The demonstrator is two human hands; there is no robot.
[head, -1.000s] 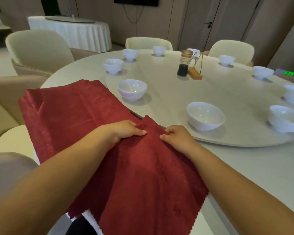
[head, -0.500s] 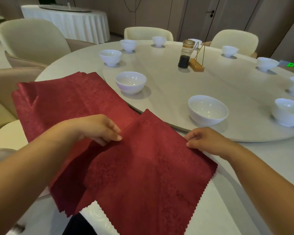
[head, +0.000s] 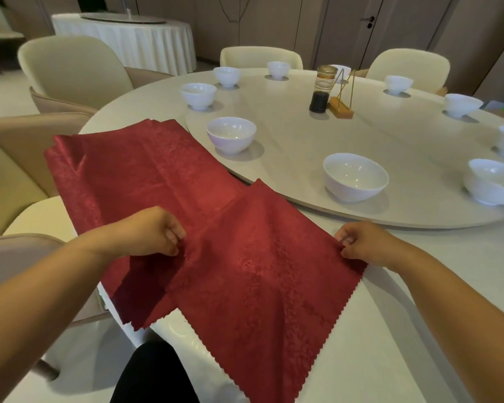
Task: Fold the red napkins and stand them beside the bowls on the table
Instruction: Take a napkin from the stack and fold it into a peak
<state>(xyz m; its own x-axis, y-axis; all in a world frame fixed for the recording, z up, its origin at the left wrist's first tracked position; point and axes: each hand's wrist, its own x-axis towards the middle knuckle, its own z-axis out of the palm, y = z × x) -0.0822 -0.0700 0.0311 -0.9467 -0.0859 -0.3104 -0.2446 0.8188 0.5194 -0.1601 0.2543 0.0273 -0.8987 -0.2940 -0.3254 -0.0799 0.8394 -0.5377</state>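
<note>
Fingers (head: 175,237) pinch my top dark-red jacquard napkin's (head: 259,271) corners at nine and three (hands just spread apart), ready for folding.

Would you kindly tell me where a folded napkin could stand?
Bare: turntable surface between the two nearest bowls; table rim right of the spread napkin. Crowded: left rim, under the napkin stack.
</note>
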